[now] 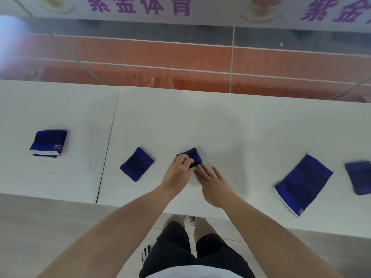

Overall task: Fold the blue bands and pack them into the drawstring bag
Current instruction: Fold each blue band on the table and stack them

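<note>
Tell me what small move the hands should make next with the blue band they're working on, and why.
Probably press the fold flat: the left hand pinches the small blue band on the table while the right hand lies flat against its near edge, so the fold looks unfinished. No drawstring bag is clearly visible yet.

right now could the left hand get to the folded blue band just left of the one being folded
Probably yes. The left hand is pinching the small band, but the folded band lies close on its left, flat on the white table, with nothing between them.
</note>
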Tool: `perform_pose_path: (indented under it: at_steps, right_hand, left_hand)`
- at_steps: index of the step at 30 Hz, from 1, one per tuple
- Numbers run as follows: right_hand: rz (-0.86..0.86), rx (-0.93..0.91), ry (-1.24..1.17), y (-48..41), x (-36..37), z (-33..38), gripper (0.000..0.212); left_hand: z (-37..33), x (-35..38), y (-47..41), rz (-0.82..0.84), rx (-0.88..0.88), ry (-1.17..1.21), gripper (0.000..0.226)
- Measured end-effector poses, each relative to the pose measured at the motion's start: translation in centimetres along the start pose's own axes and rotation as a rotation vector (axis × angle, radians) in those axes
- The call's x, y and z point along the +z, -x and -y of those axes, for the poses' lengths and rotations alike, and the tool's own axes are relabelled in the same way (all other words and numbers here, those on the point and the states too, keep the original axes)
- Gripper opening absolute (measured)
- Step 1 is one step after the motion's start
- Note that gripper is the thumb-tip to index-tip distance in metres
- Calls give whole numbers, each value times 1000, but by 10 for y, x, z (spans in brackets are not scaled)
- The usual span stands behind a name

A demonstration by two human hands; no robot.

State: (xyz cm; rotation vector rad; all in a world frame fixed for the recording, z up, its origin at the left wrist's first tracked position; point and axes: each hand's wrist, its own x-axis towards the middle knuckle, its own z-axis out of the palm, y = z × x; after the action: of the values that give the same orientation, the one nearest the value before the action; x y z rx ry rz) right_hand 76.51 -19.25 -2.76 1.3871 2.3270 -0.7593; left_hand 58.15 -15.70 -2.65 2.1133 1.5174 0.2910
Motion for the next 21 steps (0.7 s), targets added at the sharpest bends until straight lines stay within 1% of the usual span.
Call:
perform_pose_path:
  at_steps: [2, 4, 5, 8, 10, 12, 13, 15, 17, 19, 21]
  right_hand:
    - [-12, -20, -19, 2, 2, -3, 64]
    - [-32, -31, -40, 5, 5, -9, 62]
    - [-79, -21, -73, 7, 5, -11, 59]
    - [-307, 57, -132, 10, 2, -17, 44]
    - [-377, 39, -145, 4, -5, -18, 43]
    - [-402, 0, -166, -8, -13, -16, 46]
    - [-409, -11, -175, -14, -18, -16, 45]
    - [-416, -4, -206, -27, -27, -13, 36]
    - [-394, 73, -317, -37, -38, -10, 29]
    - [-315, 164, -413, -51, -50, -7, 34]
    - [-229, 175, -405, -63, -58, -5, 37]
  left_hand:
    - [0, 1, 0, 16, -31, -2, 29]
    - [2, 3, 0, 25, -11, -46, 32]
    - [2, 4, 0, 25, 0, -81, 34]
    - [1, 4, -3, 10, -28, -183, 36]
    - [1, 3, -5, 2, -41, -210, 36]
    - [3, 1, -8, -6, -27, -232, 34]
    - [6, 0, -9, -14, -13, -237, 34]
    - [12, -1, -9, -13, 20, -255, 35]
    - [17, -4, -9, 5, 51, -278, 38]
    - [23, -7, -8, 5, 69, -271, 38]
    - [26, -9, -6, 13, 84, -256, 38]
